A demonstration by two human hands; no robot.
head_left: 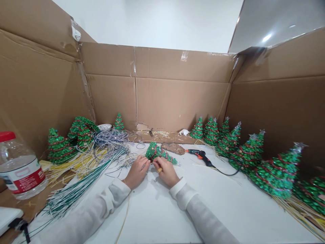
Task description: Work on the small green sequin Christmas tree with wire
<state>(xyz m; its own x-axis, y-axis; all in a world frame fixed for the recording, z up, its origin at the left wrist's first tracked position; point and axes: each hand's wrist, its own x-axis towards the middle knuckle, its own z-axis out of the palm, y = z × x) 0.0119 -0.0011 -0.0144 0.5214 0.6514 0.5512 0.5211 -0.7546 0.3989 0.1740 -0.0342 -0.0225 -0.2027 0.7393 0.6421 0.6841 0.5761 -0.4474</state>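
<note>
A small green beaded Christmas tree (152, 149) with red garland lies tilted on the white tabletop, its tip pointing right. My left hand (137, 171) is closed, fingertips pinched at the tree's near side by its wide end. Closed too, my right hand (166, 171) grips the tree beside the left, with an orange-yellow band (159, 169) around one finger. The fingers hide part of the tree and any thin wire between them. A pale yellow strand (124, 220) runs along the table beneath my left wrist.
Beyond the tree lie a brown flat lump (174, 148) and a corded glue gun (200, 156). Finished trees (275, 173) line the right side. Tangled wires (109, 137) and green strands (76, 193) spread left, near a bottle (21, 169). Cardboard walls (177, 95) enclose the table.
</note>
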